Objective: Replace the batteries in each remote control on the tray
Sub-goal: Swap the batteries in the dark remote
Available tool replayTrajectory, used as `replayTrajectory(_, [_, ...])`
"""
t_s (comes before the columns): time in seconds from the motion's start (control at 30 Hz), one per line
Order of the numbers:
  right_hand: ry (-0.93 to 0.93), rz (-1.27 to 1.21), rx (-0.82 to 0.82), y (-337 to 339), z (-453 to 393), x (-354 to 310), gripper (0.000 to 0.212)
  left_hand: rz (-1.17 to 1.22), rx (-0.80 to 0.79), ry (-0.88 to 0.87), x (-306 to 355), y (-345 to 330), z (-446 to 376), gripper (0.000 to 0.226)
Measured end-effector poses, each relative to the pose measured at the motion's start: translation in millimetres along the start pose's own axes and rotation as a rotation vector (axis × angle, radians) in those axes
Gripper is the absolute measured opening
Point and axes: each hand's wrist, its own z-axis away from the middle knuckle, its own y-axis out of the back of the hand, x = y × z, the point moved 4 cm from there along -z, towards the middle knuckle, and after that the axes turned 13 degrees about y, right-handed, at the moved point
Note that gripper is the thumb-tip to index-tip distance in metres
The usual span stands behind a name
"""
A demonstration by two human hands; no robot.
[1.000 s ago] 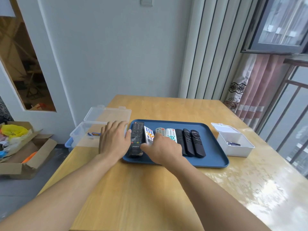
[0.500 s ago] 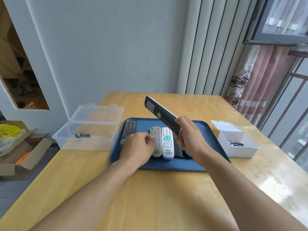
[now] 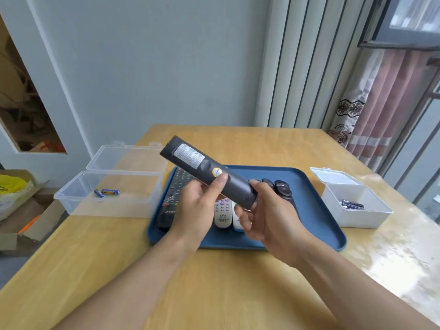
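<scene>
Above the blue tray (image 3: pixel 316 225) I hold a long black remote (image 3: pixel 190 160) back side up, with a white label and a round sticker showing. My right hand (image 3: pixel 269 217) grips its near end. My left hand (image 3: pixel 200 208) holds its middle, thumb by the sticker. On the tray lie a wide black remote (image 3: pixel 175 191), two light remotes (image 3: pixel 223 214) partly hidden by my hands, and black remotes (image 3: pixel 283 190) at the right. Two blue batteries (image 3: pixel 107 192) lie in a clear box (image 3: pixel 107 206). Dark batteries (image 3: pixel 352 205) lie in a white box (image 3: pixel 357 220).
The wooden table (image 3: pixel 214 282) ends at the left above an open cardboard box (image 3: pixel 26 217) with a yellow bag on the floor. The clear box's lid stands open behind it. A wall, vertical panels and a curtain stand behind the table.
My right hand lifted the long black remote off the tray and turned its back up. My left hand left the tray and took hold of the remote's middle.
</scene>
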Motion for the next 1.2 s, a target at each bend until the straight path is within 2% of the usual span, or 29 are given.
replayTrajectory(0.1, [0.101, 0.064, 0.096, 7.3, -2.1, 1.0, 0.041, 0.049, 0.009, -0.023, 2.3, -0.4, 3.4, 0.036])
replayTrajectory(0.2, [0.199, 0.172, 0.104, 7.1, -1.2, 2.6, 0.045, 0.082, 0.014, -0.019, 0.3, -1.3, 6.7, 0.025])
replayTrajectory(0.37, [0.221, 0.283, 0.103, 6.5, 1.3, 1.3, 0.041, 0.152, 0.041, 0.024, -0.7, -1.3, 12.4, 0.011])
replayTrajectory(0.57, [0.225, 0.335, 0.076, 3.2, 7.0, -3.2, 0.032, 0.145, 0.036, 0.008, 0.0, -0.9, 14.5, 0.013])
replayTrajectory(0.67, [0.245, 0.369, 0.149, 8.1, 8.0, -7.9, 0.026, 0.109, 0.064, -0.03, 3.4, -1.0, 16.2, 0.01])
replayTrajectory(0.77, [0.268, 0.373, 0.236, 16.1, 6.5, -10.6, 0.032, 0.014, 0.075, -0.106, 6.6, -2.4, 19.0, 0.014])
replayTrajectory(0.83, [0.262, 0.366, 0.232, 17.9, 5.1, -10.6, 0.035, -0.012, 0.067, -0.15, 8.5, -3.2, 20.9, 0.022])
replayTrajectory(0.93, [0.262, 0.375, 0.152, 18.8, 3.9, -15.9, 0.032, 0.055, 0.151, -0.153, 12.2, 5.4, 17.6, 0.015])
replayTrajectory(1.0, [0.225, 0.472, 0.009, 18.2, 4.7, -21.5, 0.03, 0.126, 0.232, -0.111, 12.7, 15.9, 12.8, 0.015])
replayTrajectory(1.1, [0.109, 0.787, -0.283, 12.4, 11.3, -20.8, 0.031, 0.235, 0.309, -0.013, 9.7, 26.9, 6.8, 0.017])
replayTrajectory(1.2, [0.075, 1.087, -0.437, 3.1, 19.1, -13.2, 0.031, 0.31, 0.286, 0.072, 7.2, 26.5, 5.1, 0.02])
